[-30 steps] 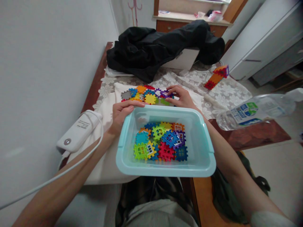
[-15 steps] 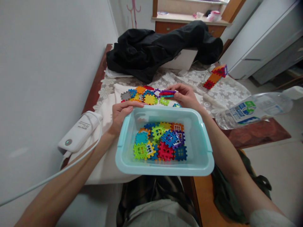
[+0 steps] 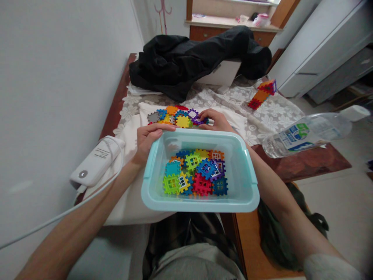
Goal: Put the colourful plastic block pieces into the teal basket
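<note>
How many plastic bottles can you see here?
1: a clear water bottle lying on its side at the right edge of the table, beyond the right arm. Others may be hidden under the black jacket.

The right hand [image 3: 215, 120], which half a second ago holds a purple tile lifted just above the bin's far rim, is now lower and further left, its fingers down on the pile of tiles [image 3: 177, 116] on the counter. The purple tile [image 3: 199, 121] sits under its fingertips, level with the rest of the pile.
</note>
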`<state>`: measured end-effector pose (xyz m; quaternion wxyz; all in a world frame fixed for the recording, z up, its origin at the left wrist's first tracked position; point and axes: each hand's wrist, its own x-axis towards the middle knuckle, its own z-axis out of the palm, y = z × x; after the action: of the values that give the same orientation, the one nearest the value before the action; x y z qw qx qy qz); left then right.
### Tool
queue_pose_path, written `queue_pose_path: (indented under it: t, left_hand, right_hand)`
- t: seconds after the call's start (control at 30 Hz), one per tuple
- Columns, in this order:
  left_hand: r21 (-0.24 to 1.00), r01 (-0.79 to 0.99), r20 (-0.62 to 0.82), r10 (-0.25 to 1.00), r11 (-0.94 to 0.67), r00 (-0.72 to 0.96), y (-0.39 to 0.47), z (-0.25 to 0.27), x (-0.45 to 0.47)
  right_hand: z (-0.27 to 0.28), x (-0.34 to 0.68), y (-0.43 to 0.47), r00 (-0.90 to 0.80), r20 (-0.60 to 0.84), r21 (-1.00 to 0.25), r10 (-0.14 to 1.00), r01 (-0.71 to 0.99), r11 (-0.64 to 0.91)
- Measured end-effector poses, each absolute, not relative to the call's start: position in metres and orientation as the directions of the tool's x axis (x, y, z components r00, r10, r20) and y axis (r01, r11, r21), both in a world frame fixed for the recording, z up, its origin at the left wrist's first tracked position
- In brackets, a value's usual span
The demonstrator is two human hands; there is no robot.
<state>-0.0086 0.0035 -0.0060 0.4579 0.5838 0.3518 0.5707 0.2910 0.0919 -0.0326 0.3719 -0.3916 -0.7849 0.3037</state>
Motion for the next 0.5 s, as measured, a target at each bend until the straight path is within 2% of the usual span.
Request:
queue_pose_path:
  t: [0.2, 0.5]
  left_hand:
    - [0.938, -0.117, 0.336, 0.938, -0.326, 0.083, 0.0033, -0.0053, -0.0081]
    - [0.941, -0.104, 0.332, 0.94, -0.323, 0.08, 0.0025, -0.0057, -0.0084]
  right_hand:
    - [-0.0325, 0.2898, 0.0891, -0.351, 0.366, -0.839, 0.862, 0.277, 0.469]
    - [-0.0369, 0.2918, 0.0947, -0.328, 0.37, -0.856, 0.869, 0.245, 0.456]
